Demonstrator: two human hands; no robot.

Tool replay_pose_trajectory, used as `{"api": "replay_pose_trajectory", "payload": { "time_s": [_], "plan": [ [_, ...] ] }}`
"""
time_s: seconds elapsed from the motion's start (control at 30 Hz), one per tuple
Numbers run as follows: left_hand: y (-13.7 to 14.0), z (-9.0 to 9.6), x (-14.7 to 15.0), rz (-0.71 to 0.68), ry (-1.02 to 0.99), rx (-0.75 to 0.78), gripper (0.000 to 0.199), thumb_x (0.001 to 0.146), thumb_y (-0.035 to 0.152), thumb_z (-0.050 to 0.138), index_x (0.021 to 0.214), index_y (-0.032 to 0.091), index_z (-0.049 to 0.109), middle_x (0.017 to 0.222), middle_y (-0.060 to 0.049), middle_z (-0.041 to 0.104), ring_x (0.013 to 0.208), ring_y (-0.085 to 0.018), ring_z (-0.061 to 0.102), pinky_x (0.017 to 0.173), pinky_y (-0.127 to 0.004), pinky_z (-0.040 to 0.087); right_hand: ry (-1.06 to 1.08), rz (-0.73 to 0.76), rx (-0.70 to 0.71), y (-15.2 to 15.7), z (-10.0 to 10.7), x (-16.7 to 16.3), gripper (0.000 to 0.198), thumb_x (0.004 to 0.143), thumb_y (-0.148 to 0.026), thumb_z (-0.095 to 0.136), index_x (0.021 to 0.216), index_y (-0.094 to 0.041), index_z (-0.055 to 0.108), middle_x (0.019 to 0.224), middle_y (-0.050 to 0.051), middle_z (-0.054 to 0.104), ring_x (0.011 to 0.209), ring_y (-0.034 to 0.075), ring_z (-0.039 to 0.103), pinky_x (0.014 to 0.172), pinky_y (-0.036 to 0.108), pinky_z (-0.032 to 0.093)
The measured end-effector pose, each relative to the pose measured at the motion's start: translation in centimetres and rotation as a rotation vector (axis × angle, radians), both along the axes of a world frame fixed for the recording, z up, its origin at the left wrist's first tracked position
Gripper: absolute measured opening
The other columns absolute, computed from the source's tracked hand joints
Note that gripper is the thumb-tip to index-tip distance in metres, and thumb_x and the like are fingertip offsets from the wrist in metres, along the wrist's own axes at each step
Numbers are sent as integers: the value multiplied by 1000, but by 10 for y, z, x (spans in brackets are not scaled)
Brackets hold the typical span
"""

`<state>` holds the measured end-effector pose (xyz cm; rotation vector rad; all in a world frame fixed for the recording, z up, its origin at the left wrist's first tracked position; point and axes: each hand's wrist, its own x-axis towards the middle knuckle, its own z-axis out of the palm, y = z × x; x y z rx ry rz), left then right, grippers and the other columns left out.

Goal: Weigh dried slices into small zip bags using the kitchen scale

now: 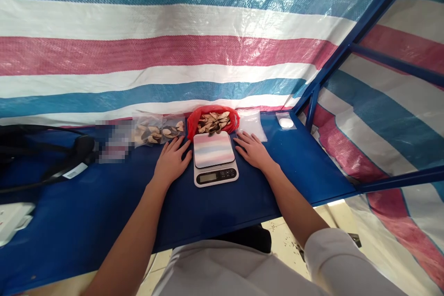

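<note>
Back from the near edge of a blue desk, a white digital scale sits with open surface before it and toward the right edge; a red bag of slices lies just beyond, by the far edge. Flanking it, the left hand and right hand rest palms down, fingers spread, holding nothing, forearms over the near edge.

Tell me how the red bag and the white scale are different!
The red bag is soft and crumpled, but the scale has a flat, shiny top.
The bag is open and full of brownish slices; the scale has a small display and buttons.
The bag is farther back, the scale closer to you.
Both sit on the blue table.
</note>
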<state>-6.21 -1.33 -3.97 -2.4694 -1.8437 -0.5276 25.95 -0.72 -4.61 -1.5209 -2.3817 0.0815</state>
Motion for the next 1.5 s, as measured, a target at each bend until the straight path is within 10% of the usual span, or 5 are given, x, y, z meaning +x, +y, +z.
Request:
{"api": "replay_pose_trajectory", "payload": {
  "time_s": [0.87, 1.17, 1.5],
  "plan": [
    [0, 3, 0, -6, -56, 53, 48, 97, 38, 41, 132, 18, 66, 146, -14, 57, 139, -31, 49, 119, -50, 35, -3, 36, 60, -5, 5, -1, 41, 104, -34, 43, 140, -24, 60, 154, 6, 50, 147, 29, 41, 121, 51, 35],
    [8, 34, -7, 19, -173, 247, 39, 96, 32, 42, 120, 22, 72, 123, -11, 71, 120, -29, 62, 108, -42, 47, 116, 20, 109, 10, 16, -1, 37, 102, -31, 47, 134, -27, 65, 146, 4, 59, 142, 26, 48, 118, 47, 43],
    [54, 32, -32, -68, 171, -11, 61, 88, 24, 46, 149, 17, 49, 155, -15, 47, 146, -38, 37, 115, -55, 37, 113, 43, 67, 18, -2, -3, 36, 103, -31, 44, 129, -23, 68, 146, 5, 59, 141, 27, 49, 120, 50, 37]
  ]
}}
